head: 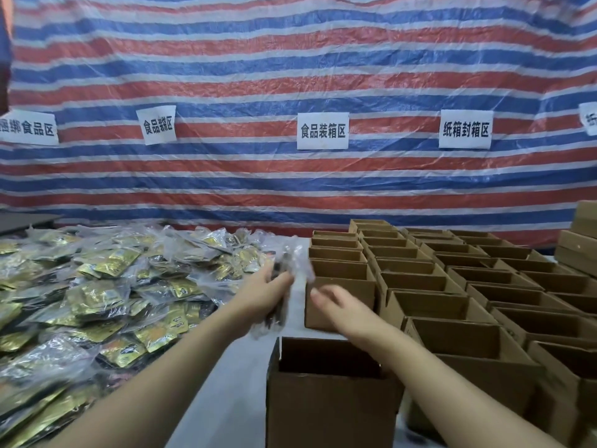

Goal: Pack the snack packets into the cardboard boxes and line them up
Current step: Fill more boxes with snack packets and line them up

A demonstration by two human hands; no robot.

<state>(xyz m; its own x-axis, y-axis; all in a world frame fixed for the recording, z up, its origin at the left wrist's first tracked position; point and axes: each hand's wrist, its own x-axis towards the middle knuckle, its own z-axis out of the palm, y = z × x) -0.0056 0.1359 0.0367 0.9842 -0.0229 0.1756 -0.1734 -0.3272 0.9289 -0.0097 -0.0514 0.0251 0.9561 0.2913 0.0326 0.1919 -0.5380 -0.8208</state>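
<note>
- Tarpaulin backdrop (290,76): woven plastic sheet, red, white and blue stripes, creased; it closes off the far side of the desk.
- Desk (226,383): pale, smooth surface, bare only in a strip between the two stocks.
- Cardboard boxes (484,286): brown corrugated card, rectangular, tops open, set in close rows over the right half of the desk.
- Snack packets (97,286): gold and dark sachets in clear crinkled film, heaped loosely over the left half.
- Nearest box (329,399): open, just in front of the person, below both forearms.
- Paper labels (323,130): white sheets with black characters, fixed across the tarpaulin.
- Held packet bundle (284,286): dark contents in clear film, blurred, raised between heap and boxes.
- Left hand (268,292): fingers curled round the bundle.
- Right hand (339,302): fingers relaxed and spread, holding nothing, just beside the bundle.
</note>
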